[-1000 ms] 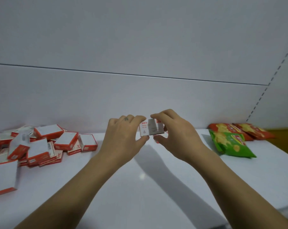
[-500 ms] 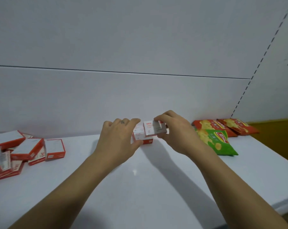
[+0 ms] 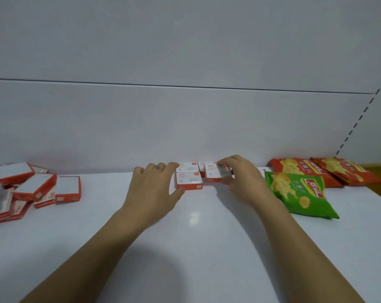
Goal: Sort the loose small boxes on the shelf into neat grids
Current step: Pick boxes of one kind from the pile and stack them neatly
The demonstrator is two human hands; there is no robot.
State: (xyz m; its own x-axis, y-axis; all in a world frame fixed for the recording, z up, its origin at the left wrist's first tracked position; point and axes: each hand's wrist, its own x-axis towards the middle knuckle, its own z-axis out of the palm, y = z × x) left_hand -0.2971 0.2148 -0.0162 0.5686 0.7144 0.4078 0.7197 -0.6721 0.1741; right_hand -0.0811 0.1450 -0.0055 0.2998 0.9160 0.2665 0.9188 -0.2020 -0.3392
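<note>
Several small white-and-red boxes stand in a tight group [image 3: 188,180] against the back wall of the white shelf [image 3: 196,248]. My right hand [image 3: 242,182] pinches the front right box [image 3: 213,176] between fingers on top and thumb at its near side. My left hand [image 3: 154,189] sits at the left of the group, its thumb touching the front left box and its fingers by the rear left box [image 3: 187,167]. A loose pile of the same boxes [image 3: 27,189] lies at the shelf's left end.
A green crisp bag [image 3: 299,193] lies just right of my right hand, with two red crisp bags [image 3: 329,171] behind it against the wall. The shelf's side panel with a dashed slot line [image 3: 360,119] rises at the far right.
Both hands have lowered the box from the air down to the shelf beside the other boxes. The view has shifted, bringing the left pile further into sight.
</note>
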